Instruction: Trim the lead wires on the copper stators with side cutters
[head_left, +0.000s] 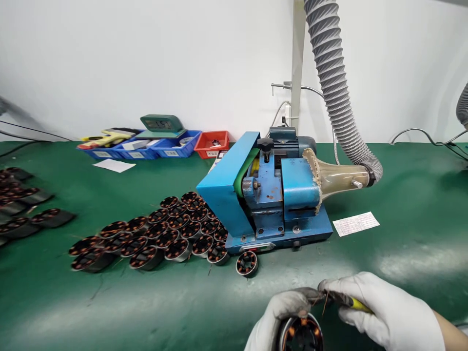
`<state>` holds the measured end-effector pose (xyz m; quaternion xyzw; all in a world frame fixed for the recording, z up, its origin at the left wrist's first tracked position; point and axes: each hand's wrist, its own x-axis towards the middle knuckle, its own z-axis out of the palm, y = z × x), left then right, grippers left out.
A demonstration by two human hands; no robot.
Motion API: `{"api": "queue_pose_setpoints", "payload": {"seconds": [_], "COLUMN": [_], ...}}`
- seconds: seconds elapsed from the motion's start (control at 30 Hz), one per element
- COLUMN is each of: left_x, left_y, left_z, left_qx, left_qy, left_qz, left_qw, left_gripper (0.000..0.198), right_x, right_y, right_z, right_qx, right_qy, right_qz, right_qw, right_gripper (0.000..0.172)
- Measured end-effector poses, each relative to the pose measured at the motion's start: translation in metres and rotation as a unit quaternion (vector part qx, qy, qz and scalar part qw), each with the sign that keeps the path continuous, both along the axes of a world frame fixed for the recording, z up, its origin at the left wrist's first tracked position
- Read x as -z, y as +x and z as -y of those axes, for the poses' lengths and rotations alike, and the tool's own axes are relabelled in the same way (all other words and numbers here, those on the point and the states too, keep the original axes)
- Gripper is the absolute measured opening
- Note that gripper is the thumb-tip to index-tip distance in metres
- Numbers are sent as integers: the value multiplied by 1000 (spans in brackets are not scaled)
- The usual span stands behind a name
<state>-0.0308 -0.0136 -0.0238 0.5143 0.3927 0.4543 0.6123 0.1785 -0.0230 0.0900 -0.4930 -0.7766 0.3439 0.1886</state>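
Note:
My left hand (283, 312), in a white glove with greyed fingertips, grips a motor stator (302, 336) at the bottom of the head view. This stator is a silvery ring with copper windings around a dark inside, cut off by the frame's lower edge. Right of it, my right hand (383, 307), also gloved, is closed around a yellow-handled tool (360, 305) with a dark front part. Its exact kind is hidden by my fingers. Thin copper wire ends (325, 303) show between the two hands, where the fingertips come close together. A single stator (247, 264) stands on the table beyond.
A blue belt grinder (302, 183) stands mid-table, its nozzle joined to a grey hose (334, 73). Left of it sit rows of stators (177, 248), with more stators (53, 218) farther left. Blue bins (171, 152), a red bin (212, 144) and a paper slip (356, 224) lie around.

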Motion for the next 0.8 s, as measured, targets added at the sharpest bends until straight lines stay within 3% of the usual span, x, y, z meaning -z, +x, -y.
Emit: {"api": "queue_pose_setpoints", "payload": {"seconds": [0.13, 0.33, 0.5, 0.67, 0.8], "left_x": [-8, -22, -26, -32, -40], "left_y": [0, 14, 14, 4, -5], "left_z": [-10, -17, -20, -14, -5], "left_qx": [80, 103, 118, 99, 21], "left_qy": [-62, -103, -120, -114, -91], "left_qz": [42, 61, 64, 58, 34], "left_qw": [994, 987, 984, 987, 995], "left_gripper": [30, 30, 29, 29, 25], "right_x": [-9, -4, -1, 4, 14], "right_y": [-3, -2, -3, 0, 2], "right_z": [-1, 2, 5, 6, 10], "right_qx": [1, 14, -1, 53, 146], "right_qy": [-13, 10, -10, -42, -123], "right_qz": [-8, -25, 16, 6, -129], "right_qw": [1000, 1000, 1000, 998, 973], "right_gripper": [22, 10, 13, 22, 32]}}
